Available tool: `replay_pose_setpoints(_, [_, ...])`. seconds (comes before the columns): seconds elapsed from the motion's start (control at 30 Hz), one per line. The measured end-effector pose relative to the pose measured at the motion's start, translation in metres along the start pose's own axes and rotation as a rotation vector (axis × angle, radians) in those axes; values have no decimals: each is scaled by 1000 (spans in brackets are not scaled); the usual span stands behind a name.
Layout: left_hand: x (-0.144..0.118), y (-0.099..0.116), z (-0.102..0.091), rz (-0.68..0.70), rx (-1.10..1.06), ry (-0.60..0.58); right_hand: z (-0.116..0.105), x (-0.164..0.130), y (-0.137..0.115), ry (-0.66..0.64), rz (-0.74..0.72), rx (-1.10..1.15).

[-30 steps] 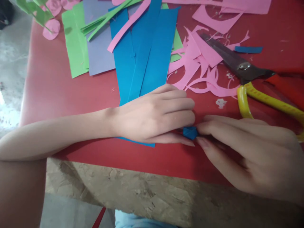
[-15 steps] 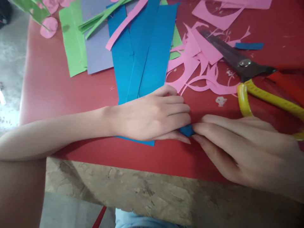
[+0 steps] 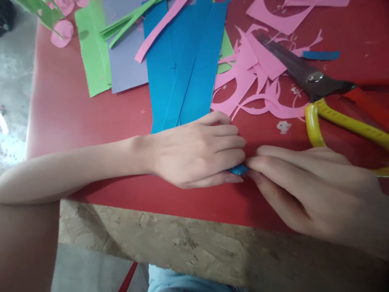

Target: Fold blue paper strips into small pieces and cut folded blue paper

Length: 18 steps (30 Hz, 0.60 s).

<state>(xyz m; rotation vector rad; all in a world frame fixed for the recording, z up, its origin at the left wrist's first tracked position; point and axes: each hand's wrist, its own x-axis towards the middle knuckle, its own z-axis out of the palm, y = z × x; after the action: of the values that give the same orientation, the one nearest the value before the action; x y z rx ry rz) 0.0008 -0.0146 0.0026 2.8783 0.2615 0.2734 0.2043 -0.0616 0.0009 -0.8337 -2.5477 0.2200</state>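
Observation:
Between my two hands is a small piece of blue paper (image 3: 239, 169), rolled or folded, mostly covered by fingers. My left hand (image 3: 200, 152) is closed, its thumb and forefinger pinching the paper's left part. My right hand (image 3: 304, 182) is closed too, with thumb and fingertips on the right end. Just beyond my left wrist lie long blue paper sheets (image 3: 199, 81) with overlapping strips. Yellow-handled scissors (image 3: 315, 79) rest on the red table, their handles beside my right hand.
Pink paper scraps (image 3: 243, 81) are scattered by the scissors, with a short blue strip (image 3: 321, 55) near them. Green paper (image 3: 92, 52), purple paper (image 3: 127, 69) and a pink strip (image 3: 161, 30) lie at the back left. The red table's front edge (image 3: 182, 215) runs close below my hands.
The blue piece has turned between my fingers and looks flatter now. The lower end of the blue sheet, earlier showing below my left wrist, has gone from sight.

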Motion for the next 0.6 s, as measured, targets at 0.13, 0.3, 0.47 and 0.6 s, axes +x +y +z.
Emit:
replay_pose_setpoints(0.13, [1, 0, -1, -26, -19, -33, -4, 2, 1, -10, 39, 64])
replay_pose_setpoints(0.3, [1, -2, -1, -25, -38, -33, -5, 7, 3, -62, 88, 249])
replay_pose_setpoints(0.47, [1, -1, -2, -25, -37, -42, -3, 6, 4, -82, 105, 303])
replay_pose_setpoints(0.6, [0, 1, -2, -23, -41, -22, -2, 5, 5, -65, 82, 317])
